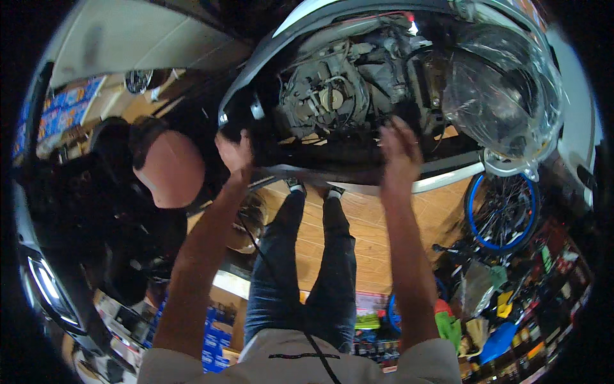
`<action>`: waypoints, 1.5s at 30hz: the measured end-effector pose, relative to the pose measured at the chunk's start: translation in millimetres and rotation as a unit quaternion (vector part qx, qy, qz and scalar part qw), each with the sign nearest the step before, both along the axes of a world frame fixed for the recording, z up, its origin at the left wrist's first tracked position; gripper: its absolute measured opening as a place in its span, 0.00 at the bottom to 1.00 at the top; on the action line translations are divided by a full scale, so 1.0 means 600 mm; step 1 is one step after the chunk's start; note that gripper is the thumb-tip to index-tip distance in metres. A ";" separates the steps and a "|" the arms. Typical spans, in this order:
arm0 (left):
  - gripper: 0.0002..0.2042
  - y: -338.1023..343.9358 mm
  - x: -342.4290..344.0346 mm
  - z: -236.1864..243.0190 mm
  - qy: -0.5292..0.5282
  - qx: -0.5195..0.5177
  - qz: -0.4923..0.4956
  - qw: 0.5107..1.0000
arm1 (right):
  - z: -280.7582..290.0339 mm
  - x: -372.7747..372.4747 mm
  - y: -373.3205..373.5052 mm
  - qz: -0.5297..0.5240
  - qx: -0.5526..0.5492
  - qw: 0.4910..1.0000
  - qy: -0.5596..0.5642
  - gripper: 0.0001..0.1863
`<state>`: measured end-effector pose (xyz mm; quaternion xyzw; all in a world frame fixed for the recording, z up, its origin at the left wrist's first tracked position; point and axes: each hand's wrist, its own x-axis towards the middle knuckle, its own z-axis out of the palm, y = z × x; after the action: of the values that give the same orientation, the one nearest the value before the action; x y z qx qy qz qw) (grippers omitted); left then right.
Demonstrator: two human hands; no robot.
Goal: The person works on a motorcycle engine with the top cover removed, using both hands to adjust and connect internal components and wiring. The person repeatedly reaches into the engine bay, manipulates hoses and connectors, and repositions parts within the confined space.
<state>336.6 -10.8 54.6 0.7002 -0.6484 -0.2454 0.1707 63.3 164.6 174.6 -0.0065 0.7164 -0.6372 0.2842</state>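
In front of me is a vehicle body with its top opening uncovered, showing a dusty engine [325, 99] among hoses and metal parts. A long black panel [332, 155] runs along the near side of that opening. At the panel's left end is my left hand [235, 152], closed at its edge, the fingers slightly blurred. My right hand [401, 148] is bent over the same panel farther right, its fingertips dark against the engine bay. Clear plastic wrap [502, 96] covers a large rounded part to the right of the engine.
A rounded pinkish shape [169, 169] is close by on the left, beside dark parts I cannot make out. A lit headlight [50, 288] shows at lower left. A blue-rimmed wheel [502, 211] and crowded goods [505, 313] are at right. Wooden-looking floor [377, 243] lies below.
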 end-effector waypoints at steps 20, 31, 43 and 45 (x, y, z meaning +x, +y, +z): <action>0.28 -0.003 -0.006 0.012 -0.031 -0.034 0.008 0.999 | -0.185 -0.197 -0.094 0.743 0.225 0.346 0.527 0.06; 0.27 0.002 -0.011 0.015 -0.040 -0.033 0.028 0.998 | -0.214 -0.195 -0.099 0.764 0.256 0.180 0.565 0.08; 0.27 -0.001 -0.009 0.012 -0.084 -0.044 0.014 0.995 | -0.115 -0.179 -0.097 0.733 0.227 0.275 0.579 0.11; 0.28 0.000 -0.014 0.022 -0.083 -0.055 0.006 0.995 | -0.047 -0.195 -0.081 0.708 0.173 0.389 0.563 0.13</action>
<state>328.3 -11.0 67.8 0.7116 -0.6685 -0.1496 0.1564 -53.8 116.2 146.2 -0.8196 0.5442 0.0812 0.1596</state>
